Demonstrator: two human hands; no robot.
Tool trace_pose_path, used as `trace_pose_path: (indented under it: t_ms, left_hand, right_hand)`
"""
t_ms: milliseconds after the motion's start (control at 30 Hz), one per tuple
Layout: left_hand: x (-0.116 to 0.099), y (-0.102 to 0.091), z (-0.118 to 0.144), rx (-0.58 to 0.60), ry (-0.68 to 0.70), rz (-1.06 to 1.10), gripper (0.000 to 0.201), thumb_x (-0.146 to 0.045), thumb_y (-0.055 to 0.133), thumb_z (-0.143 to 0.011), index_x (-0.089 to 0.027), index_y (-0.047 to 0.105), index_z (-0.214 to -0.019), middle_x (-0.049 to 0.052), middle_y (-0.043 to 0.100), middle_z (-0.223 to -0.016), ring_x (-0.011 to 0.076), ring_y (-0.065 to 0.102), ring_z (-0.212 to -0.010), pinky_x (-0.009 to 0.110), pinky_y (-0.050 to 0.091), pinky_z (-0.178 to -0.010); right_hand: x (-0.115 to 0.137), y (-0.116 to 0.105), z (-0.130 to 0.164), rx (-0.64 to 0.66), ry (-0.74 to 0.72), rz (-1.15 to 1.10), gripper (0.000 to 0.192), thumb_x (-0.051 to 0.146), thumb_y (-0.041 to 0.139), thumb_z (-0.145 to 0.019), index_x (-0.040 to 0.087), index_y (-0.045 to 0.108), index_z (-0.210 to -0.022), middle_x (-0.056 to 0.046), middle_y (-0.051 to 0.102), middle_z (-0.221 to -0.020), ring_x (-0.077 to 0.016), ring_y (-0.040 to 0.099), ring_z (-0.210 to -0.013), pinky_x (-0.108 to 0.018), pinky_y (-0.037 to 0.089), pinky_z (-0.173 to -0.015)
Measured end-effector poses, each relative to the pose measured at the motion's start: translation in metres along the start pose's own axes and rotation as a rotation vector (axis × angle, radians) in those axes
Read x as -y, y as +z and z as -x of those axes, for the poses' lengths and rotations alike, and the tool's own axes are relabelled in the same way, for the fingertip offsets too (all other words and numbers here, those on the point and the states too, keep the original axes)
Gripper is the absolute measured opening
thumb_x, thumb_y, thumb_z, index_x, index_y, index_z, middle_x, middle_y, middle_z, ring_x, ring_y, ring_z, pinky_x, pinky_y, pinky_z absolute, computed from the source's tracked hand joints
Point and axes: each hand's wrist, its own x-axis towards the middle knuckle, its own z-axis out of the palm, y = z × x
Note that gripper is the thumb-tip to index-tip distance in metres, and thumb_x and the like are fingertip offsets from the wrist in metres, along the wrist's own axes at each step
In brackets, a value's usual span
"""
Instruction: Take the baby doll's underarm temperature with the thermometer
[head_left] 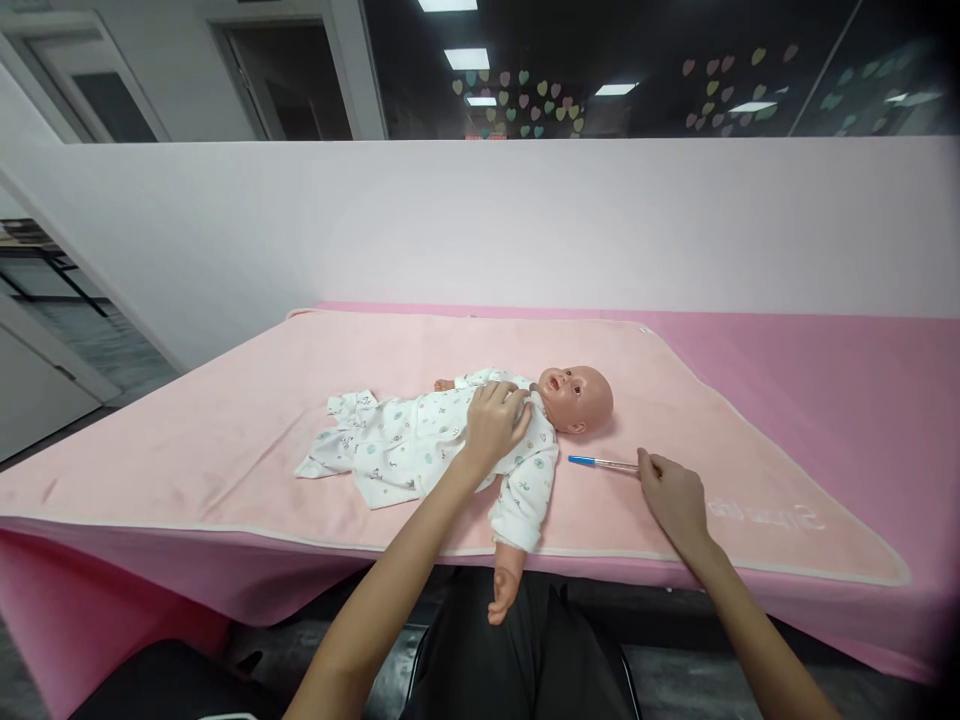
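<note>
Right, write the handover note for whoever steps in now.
Left hand: resting flat on the baby doll, at its chest.
Right hand: fingertips on the end of the blue-capped pen, which lies on the pink blanket beside the doll's head.
Doll: on its back, dressed in a printed onesie, one arm hanging over the table edge.
Done: doll dressed. Left: pen not lifted.

Pink table (pixel 862 380) under blanket (pixel 225 440), doll (pixel 465 440), pen (pixel 600 463).
</note>
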Motion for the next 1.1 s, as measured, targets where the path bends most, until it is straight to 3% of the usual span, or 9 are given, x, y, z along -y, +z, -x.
trace_pose_path:
  t_ms: [100, 167, 267, 333, 433, 533, 700, 833, 1100]
  left_hand:
    - [-0.001, 0.017, -0.004, 0.075, -0.054, -0.015, 0.019, -0.029, 0.049, -0.083, -0.019, 0.060, -0.095, 0.007, 0.059, -0.094, 0.0212, 0.050, -0.090, 0.035, 0.036, -0.079]
    - [0.001, 0.022, -0.001, 0.087, -0.068, -0.006, 0.017, -0.029, 0.048, -0.084, -0.019, 0.060, -0.092, 0.007, 0.059, -0.094, 0.0210, 0.050, -0.090, 0.036, 0.036, -0.079]
    - [0.001, 0.020, 0.006, 0.038, -0.057, 0.034, 0.017, -0.027, 0.046, -0.086, -0.020, 0.061, -0.091, 0.006, 0.059, -0.094, 0.0196, 0.050, -0.090, 0.035, 0.036, -0.080]
    - [0.000, 0.018, 0.009, -0.020, -0.053, 0.060, 0.017, -0.026, 0.047, -0.086, -0.021, 0.062, -0.093, 0.006, 0.060, -0.095, 0.0188, 0.050, -0.090, 0.035, 0.035, -0.080]
    - [0.001, 0.016, 0.012, -0.093, -0.055, 0.084, 0.016, -0.025, 0.049, -0.085, -0.022, 0.064, -0.092, 0.005, 0.061, -0.097, 0.0184, 0.050, -0.090, 0.035, 0.035, -0.082]
    - [0.003, 0.017, 0.014, -0.111, -0.097, 0.086, 0.014, -0.024, 0.052, -0.083, -0.021, 0.065, -0.087, 0.005, 0.062, -0.094, 0.0187, 0.050, -0.089, 0.035, 0.035, -0.081]
    - [0.005, 0.020, 0.017, -0.059, -0.101, 0.067, 0.017, -0.025, 0.052, -0.083, -0.025, 0.066, -0.093, 0.004, 0.062, -0.093, 0.0186, 0.050, -0.086, 0.035, 0.034, -0.078]
    - [0.005, 0.022, 0.018, -0.095, -0.074, 0.072, 0.018, -0.024, 0.050, -0.085, -0.026, 0.067, -0.093, 0.003, 0.065, -0.086, 0.0165, 0.052, -0.081, 0.035, 0.033, -0.080]
    - [0.003, 0.021, 0.019, -0.250, -0.166, 0.139, 0.013, -0.026, 0.054, -0.084, -0.023, 0.067, -0.084, -0.001, 0.065, -0.068, 0.0135, 0.055, -0.069, 0.035, 0.032, -0.083]
  right_hand:
    - [0.003, 0.003, 0.003, -0.115, -0.080, 0.293, 0.037, 0.034, 0.038, -0.088, 0.014, 0.063, -0.070, -0.009, 0.060, -0.067, -0.0133, 0.049, -0.051, -0.025, 0.022, -0.047]
    - [0.011, 0.003, 0.003, -0.217, -0.106, 0.326, 0.028, 0.031, 0.041, -0.086, 0.014, 0.063, -0.081, -0.010, 0.061, -0.084, -0.0123, 0.051, -0.054, -0.024, 0.023, -0.046]
    - [0.043, 0.003, 0.000, -0.346, -0.209, 0.135, 0.021, 0.026, 0.043, -0.084, 0.015, 0.060, -0.089, -0.010, 0.059, -0.095, -0.0151, 0.056, -0.068, -0.024, 0.035, -0.051]
    - [0.078, 0.007, -0.006, -0.362, -0.352, -0.108, 0.019, 0.019, 0.041, -0.082, 0.016, 0.059, -0.090, -0.008, 0.060, -0.093, -0.0172, 0.057, -0.082, -0.026, 0.043, -0.065]
    - [0.134, 0.027, -0.017, -0.299, -0.509, -0.376, 0.030, 0.009, 0.036, -0.076, 0.018, 0.056, -0.095, -0.007, 0.060, -0.099, -0.0176, 0.056, -0.093, -0.028, 0.044, -0.079]
    - [0.168, 0.057, -0.028, -0.209, -0.502, -0.518, 0.032, 0.007, 0.035, -0.072, 0.018, 0.055, -0.094, -0.006, 0.062, -0.090, -0.0178, 0.057, -0.084, -0.029, 0.046, -0.075]
    - [0.166, 0.085, -0.035, -0.250, -0.454, -0.671, 0.028, 0.010, 0.035, -0.074, 0.019, 0.052, -0.093, -0.005, 0.061, -0.087, -0.0177, 0.057, -0.078, -0.030, 0.047, -0.073]
    - [0.156, 0.086, -0.033, -0.276, -0.451, -0.709, 0.028, 0.011, 0.036, -0.075, 0.018, 0.051, -0.098, -0.007, 0.061, -0.093, -0.0181, 0.058, -0.085, -0.031, 0.047, -0.075]
    - [0.157, 0.088, -0.032, -0.229, -0.350, -0.774, 0.027, 0.016, 0.039, -0.080, 0.018, 0.051, -0.103, -0.008, 0.063, -0.097, -0.0185, 0.060, -0.087, -0.032, 0.048, -0.077]
